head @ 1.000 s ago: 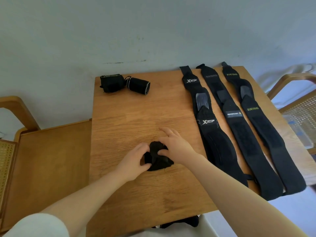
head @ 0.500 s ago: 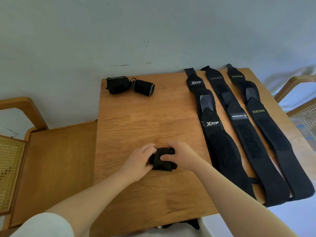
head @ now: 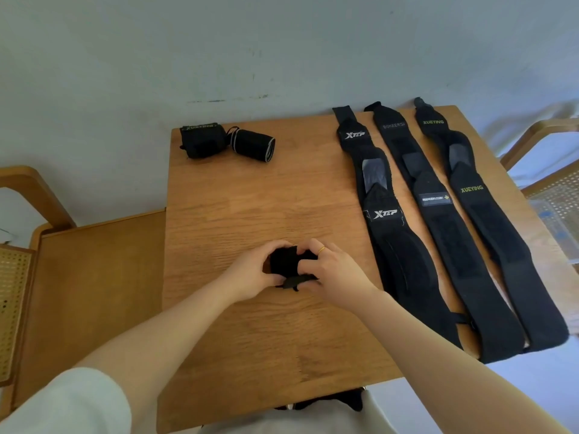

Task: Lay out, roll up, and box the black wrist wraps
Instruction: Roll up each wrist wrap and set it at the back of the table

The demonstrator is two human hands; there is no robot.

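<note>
A rolled black wrist wrap (head: 286, 264) sits on the wooden table (head: 250, 202) near its middle, held from both sides. My left hand (head: 253, 272) grips its left side with curled fingers. My right hand (head: 332, 272), with a gold ring, curls over its right side and pinches the loose flap at the front. Three black wraps lie flat and lengthwise on the right: an XTEP wrap (head: 388, 233), a MANUEKLEAR wrap (head: 448, 239) and a XUEYING wrap (head: 492, 233). Two rolled wraps (head: 203, 140) (head: 253, 145) lie at the table's far left corner.
A lower wooden surface (head: 91, 286) adjoins the table on the left, beside a cane-backed chair (head: 12, 308). Another cane chair (head: 551, 189) stands at the right, with a clear plastic box on its seat. A pale wall runs behind the table.
Both hands have closed tighter round the roll, turning it; the right hand now pinches its loose end at the front. The camera view has shifted slightly.
</note>
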